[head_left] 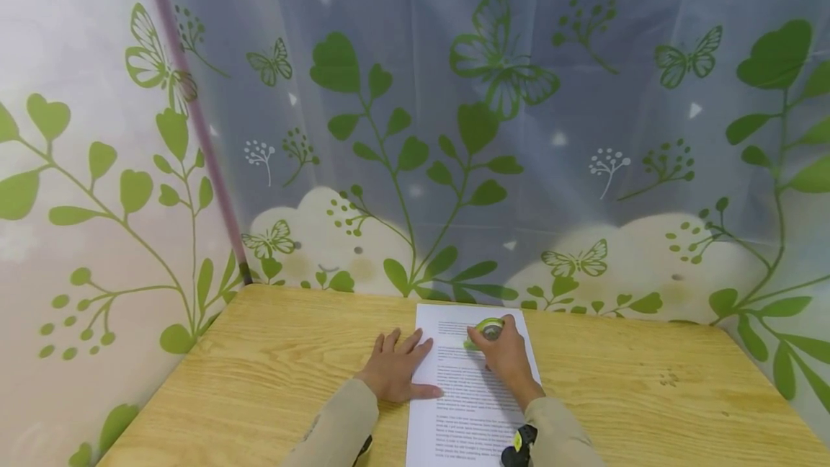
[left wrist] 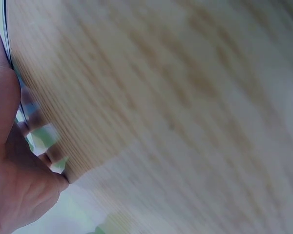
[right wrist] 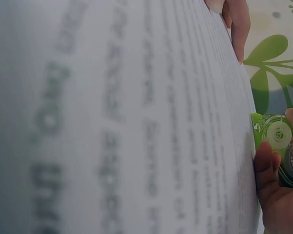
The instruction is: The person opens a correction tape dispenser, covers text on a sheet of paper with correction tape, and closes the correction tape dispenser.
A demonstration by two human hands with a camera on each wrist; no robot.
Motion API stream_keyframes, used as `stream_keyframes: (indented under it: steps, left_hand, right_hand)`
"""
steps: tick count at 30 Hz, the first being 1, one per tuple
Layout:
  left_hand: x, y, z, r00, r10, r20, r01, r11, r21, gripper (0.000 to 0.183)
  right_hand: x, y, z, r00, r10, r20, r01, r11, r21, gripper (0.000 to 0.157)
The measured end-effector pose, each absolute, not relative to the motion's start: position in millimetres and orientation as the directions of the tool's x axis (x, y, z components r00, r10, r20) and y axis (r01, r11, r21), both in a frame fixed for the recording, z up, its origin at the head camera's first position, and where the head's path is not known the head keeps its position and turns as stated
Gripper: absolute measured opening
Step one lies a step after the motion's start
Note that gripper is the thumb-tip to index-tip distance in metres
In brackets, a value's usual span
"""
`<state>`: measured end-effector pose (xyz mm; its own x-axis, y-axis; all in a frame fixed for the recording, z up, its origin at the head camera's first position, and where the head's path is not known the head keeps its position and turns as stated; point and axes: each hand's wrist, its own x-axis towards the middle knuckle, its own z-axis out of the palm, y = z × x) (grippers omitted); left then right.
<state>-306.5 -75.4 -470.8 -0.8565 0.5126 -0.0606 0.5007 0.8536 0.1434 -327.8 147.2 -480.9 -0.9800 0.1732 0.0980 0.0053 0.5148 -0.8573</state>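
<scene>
A sheet of paper (head_left: pixel 470 409) printed with lines of text lies on the wooden table. My right hand (head_left: pixel 511 360) pinches a green, see-through correction tape dispenser (head_left: pixel 491 331) between thumb and fingers over the upper lines. In the right wrist view the dispenser (right wrist: pixel 277 132) has its green tip down at the page; whether it touches is hard to tell. Across the sheet's left edge my left hand (head_left: pixel 394 372) rests with fingers spread, its thumb on the text. The left wrist view catches only part of this hand (left wrist: pixel 24 170) beside the wood grain.
Wooden tabletop (head_left: pixel 279 366) extends on both sides of the paper. Behind it hangs a curtain (head_left: pixel 415 164) printed with leaves, butterflies and clouds, meeting the table's back edge. A dark band with a yellow mark (head_left: pixel 519 444) circles the right wrist.
</scene>
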Motion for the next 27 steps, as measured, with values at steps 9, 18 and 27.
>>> stream_keyframes:
  steps: [9,18,27]
  left_hand:
    - [-305,-75,-469,-0.857,0.511,-0.065,0.498,0.854,0.149,0.088]
    - [-304,-74,-468,-0.857,0.512,-0.059,0.498,0.852,0.161,0.088]
    - [-305,-75,-469,-0.854,0.516,-0.062,0.501,0.849,0.168,0.088]
  right_hand:
    - [-327,155,-482,-0.978,0.164,0.128,-0.017,0.55,-0.835,0.056]
    - [-327,159,-481,-0.981,0.16,0.112,-0.008,0.541,-0.841,0.053]
    - [-329,165,-481,-0.98,0.154,0.124,-0.014,0.571,-0.821,0.055]
